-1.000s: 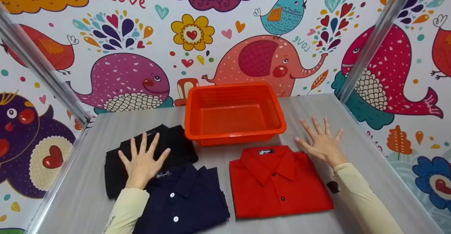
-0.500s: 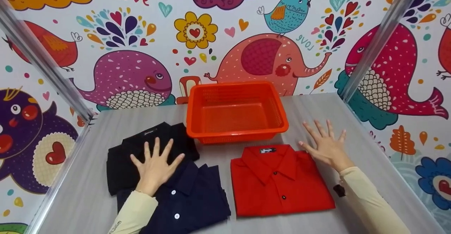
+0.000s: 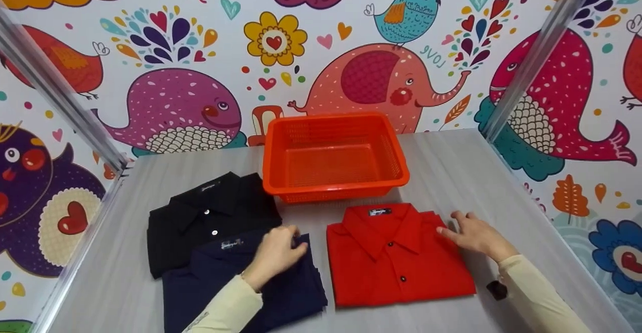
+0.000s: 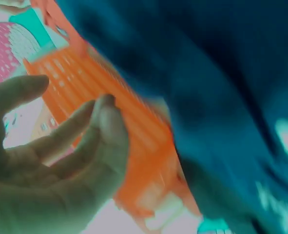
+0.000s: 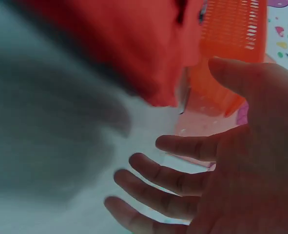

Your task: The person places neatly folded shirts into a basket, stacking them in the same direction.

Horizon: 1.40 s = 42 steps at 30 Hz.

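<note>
At the lower left of the head view, the navy shirt is seen folded, partly hidden by the left hand, whose fingers are loosely bent with nothing held; whether the cloth is touched cannot be told. Just above it, the black shirt is laid, partly covered by the navy one. Right of centre, the red shirt is laid folded, collar toward the top of the frame. Beside its upper right edge, the right hand is held with fingers parted and relaxed, nothing gripped. Mid-frame, the orange basket is set on the table, near the wall.
</note>
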Motion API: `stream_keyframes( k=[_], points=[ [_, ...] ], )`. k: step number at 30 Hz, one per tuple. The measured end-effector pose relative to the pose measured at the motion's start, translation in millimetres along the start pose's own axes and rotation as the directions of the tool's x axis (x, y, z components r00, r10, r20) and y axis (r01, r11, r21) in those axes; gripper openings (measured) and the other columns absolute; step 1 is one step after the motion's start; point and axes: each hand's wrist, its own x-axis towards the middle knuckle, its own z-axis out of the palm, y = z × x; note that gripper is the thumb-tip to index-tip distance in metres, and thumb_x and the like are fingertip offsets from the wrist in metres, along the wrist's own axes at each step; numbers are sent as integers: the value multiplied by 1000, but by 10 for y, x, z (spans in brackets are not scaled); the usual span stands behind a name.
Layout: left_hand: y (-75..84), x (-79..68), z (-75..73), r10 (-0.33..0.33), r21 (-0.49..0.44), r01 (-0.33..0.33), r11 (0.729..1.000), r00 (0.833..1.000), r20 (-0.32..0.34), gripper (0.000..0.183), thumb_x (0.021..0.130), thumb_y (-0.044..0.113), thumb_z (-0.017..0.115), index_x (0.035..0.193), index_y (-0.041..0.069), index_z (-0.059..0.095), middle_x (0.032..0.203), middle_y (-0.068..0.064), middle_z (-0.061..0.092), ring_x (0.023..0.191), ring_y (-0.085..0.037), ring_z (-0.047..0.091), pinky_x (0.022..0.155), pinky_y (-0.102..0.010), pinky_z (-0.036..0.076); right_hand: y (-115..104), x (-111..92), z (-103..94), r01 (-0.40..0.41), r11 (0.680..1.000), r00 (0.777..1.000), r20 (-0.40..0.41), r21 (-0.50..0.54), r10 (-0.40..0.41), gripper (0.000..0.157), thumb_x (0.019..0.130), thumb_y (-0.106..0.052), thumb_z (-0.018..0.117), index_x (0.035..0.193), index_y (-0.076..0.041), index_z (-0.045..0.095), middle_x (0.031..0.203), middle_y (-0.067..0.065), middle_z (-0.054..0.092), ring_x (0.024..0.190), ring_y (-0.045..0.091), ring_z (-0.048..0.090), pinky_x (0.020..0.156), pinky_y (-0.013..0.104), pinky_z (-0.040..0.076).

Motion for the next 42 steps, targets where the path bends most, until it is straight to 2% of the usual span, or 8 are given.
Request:
stream_keyframes(
  k=[4, 12, 16, 20, 24, 28, 33, 42],
  points=[
    [108, 71, 147, 24, -178, 0, 984, 991, 130, 9, 75, 11, 71, 74, 5, 64, 60, 3, 58, 52, -10, 54, 51, -26, 45, 65, -35, 23, -28, 997, 998, 59, 67, 24, 63, 90, -45, 62, 117, 10, 50, 95, 14, 57, 83, 26, 55, 74, 49, 52],
    [309, 173, 423, -136, -318, 254, 913, 927, 349, 17, 73, 8, 73, 66, 5, 57, 53, 1, 55, 48, -10, 54, 48, -21, 42, 52, -35, 115, -94, 970, 994, 75, 222, 79, 48, 90, -34, 65, 109, 9, 55, 85, 6, 58, 74, 20, 54, 66, 36, 52],
    [385, 237, 481, -237, -437, 461, 772, 847, 476, 28, 72, 7, 74, 65, 10, 47, 55, 1, 48, 48, -10, 50, 50, -23, 47, 41, -19, 149, -167, 918, 984, 122, 359, 131, 46, 91, -29, 65, 109, 11, 52, 82, 7, 53, 73, 20, 52, 64, 33, 50],
    [419, 272, 491, -278, -507, 584, 634, 783, 556, 21, 74, 10, 71, 72, 11, 51, 67, -3, 50, 58, -17, 49, 61, -35, 55, 20, -14, 134, -275, 849, 958, 207, 451, 200, 60, 90, -32, 65, 120, 16, 43, 93, 12, 49, 87, 26, 49, 73, 37, 47],
    [427, 274, 545, -249, -563, 621, 545, 761, 599, 13, 75, 10, 67, 79, 10, 54, 73, -5, 52, 63, -19, 50, 67, -40, 54, -37, -32, 123, -329, 791, 940, 261, 516, 220, 69, 90, -31, 65, 127, 20, 34, 109, 19, 49, 103, 33, 46, 86, 44, 46],
    [419, 259, 613, -195, -613, 643, 460, 746, 636, 27, 80, 4, 63, 103, 1, 51, 85, -9, 57, 73, -20, 60, 73, -45, 54, -88, -30, 125, -337, 750, 939, 257, 569, 227, 59, 90, -28, 64, 120, 15, 39, 108, 18, 48, 102, 32, 46, 82, 42, 47],
    [413, 260, 638, -194, -607, 641, 470, 746, 637, 67, 83, -2, 61, 139, -6, 24, 104, -18, 54, 87, -33, 64, 73, -53, 54, -57, -23, 135, -386, 703, 922, 267, 598, 279, 58, 89, -26, 64, 122, 13, 36, 110, 18, 47, 100, 31, 45, 81, 40, 45],
    [465, 318, 651, -238, -620, 600, 506, 788, 568, 77, 82, -9, 47, 148, -10, 8, 130, -28, 39, 93, -36, 57, 69, -47, 55, -74, -27, 178, -258, 659, 965, 221, 707, 141, 69, 93, -15, 60, 141, 18, 23, 133, 29, 43, 116, 36, 44, 99, 49, 40]
  ],
)
